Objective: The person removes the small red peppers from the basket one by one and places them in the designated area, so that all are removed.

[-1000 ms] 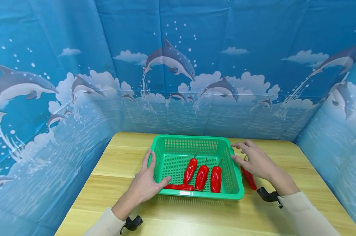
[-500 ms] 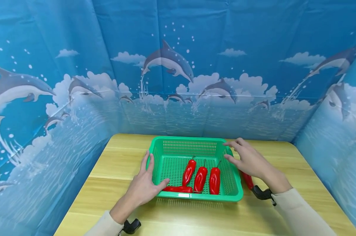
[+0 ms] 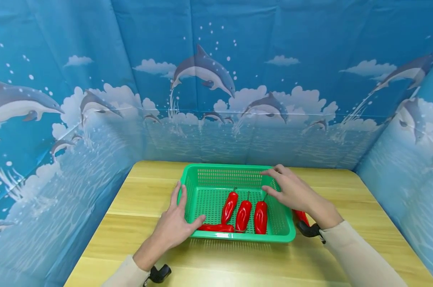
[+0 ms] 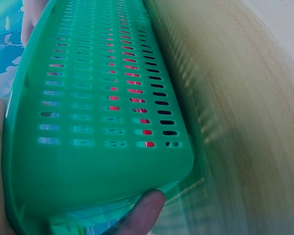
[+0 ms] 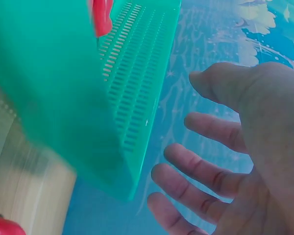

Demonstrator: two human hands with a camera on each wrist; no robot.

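In the head view, a green plastic basket with slotted walls holds several shiny red chili peppers. My left hand grips its left side near the front corner, thumb over the rim. The left wrist view has a fingertip pressed to the outer wall low down. My right hand hovers over the right rim, fingers spread and holding nothing; the right wrist view shows it apart from the basket wall. Another red chili pepper lies on the table outside the basket, partly hidden by the right forearm.
The light wooden table ends at a blue dolphin-print curtain behind it and on both sides. Black wrist cameras stick out below each cuff.
My right hand has moved left, from beside the basket and the outside pepper to over the right rim. My left hand has stayed on the basket's left side.
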